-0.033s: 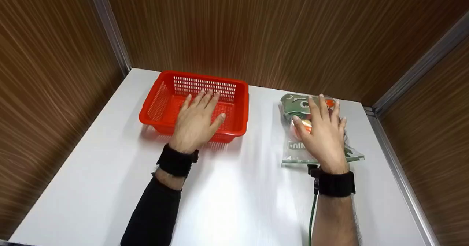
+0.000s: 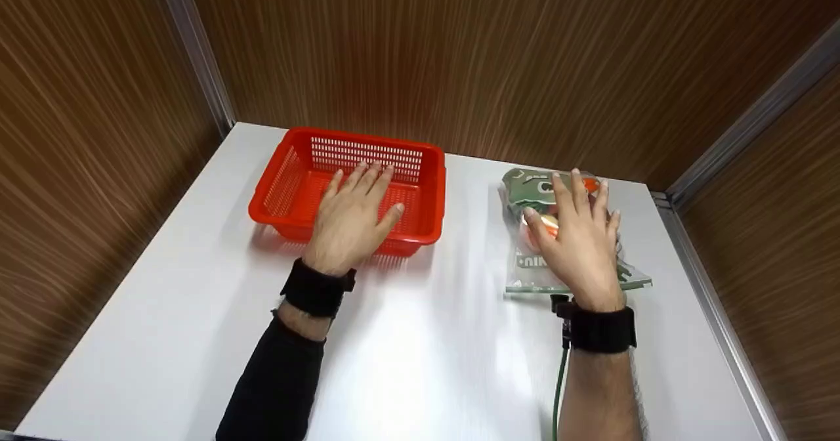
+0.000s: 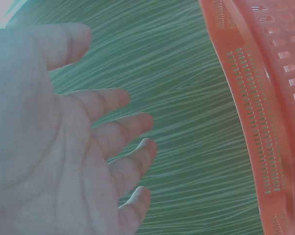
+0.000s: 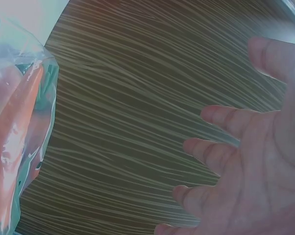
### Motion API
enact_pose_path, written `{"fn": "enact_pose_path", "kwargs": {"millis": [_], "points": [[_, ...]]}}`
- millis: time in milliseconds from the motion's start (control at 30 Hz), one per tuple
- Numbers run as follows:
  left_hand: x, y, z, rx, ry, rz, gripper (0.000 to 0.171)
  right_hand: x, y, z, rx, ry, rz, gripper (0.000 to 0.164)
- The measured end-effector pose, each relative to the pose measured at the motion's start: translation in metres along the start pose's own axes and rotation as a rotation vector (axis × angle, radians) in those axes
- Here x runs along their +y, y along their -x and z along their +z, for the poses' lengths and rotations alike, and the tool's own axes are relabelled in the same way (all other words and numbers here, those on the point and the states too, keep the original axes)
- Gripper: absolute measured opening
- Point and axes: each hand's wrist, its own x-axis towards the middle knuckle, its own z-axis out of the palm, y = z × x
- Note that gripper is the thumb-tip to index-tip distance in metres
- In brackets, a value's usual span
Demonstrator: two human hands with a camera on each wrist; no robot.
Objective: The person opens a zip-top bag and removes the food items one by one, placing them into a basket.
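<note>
My left hand hovers above the near side of a red plastic basket, fingers spread and palm down. In the left wrist view, the same hand holds nothing, and a gap separates its fingertips from the slotted basket wall. Over a clear and green printed plastic bag hangs my right hand, its fingers also stretched out. The right wrist view shows this bag apart from the empty right hand. Inside it lies a long orange, carrot-like item; other contents are partly hidden.
Both items stand near the back of a white table. Wood-grain panels rise behind and on both sides. Black straps circle both wrists, and a green cable runs beside the right forearm.
</note>
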Motion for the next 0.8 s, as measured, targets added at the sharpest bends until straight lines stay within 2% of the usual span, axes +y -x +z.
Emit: {"fn": "enact_pose_path", "kwargs": {"millis": [167, 267, 367, 433, 600, 700, 800], "points": [[0.002, 0.002, 0.001, -0.014, -0.01, 0.004, 0.075, 0.011, -0.001, -0.004, -0.002, -0.011, 0.016, 0.088], [0.003, 0.002, 0.001, -0.015, -0.017, 0.008, 0.076, 0.031, -0.006, -0.007, -0.007, -0.031, 0.048, 0.09], [0.004, 0.001, 0.004, -0.011, -0.027, 0.015, 0.075, 0.062, -0.013, -0.006, -0.042, -0.05, 0.114, 0.092], [0.004, 0.001, 0.005, -0.012, -0.031, 0.019, 0.075, 0.083, -0.017, -0.004, -0.091, -0.053, 0.17, 0.094], [0.008, -0.001, 0.012, -0.026, -0.023, 0.037, 0.074, 0.126, -0.021, 0.003, -0.299, -0.071, 0.29, 0.099], [0.012, -0.002, 0.017, -0.034, -0.017, 0.047, 0.074, 0.14, -0.024, 0.008, -0.401, -0.118, 0.301, 0.1], [0.019, -0.003, 0.024, -0.04, -0.02, 0.066, 0.074, 0.144, -0.025, 0.011, -0.453, -0.15, 0.294, 0.1]]}}
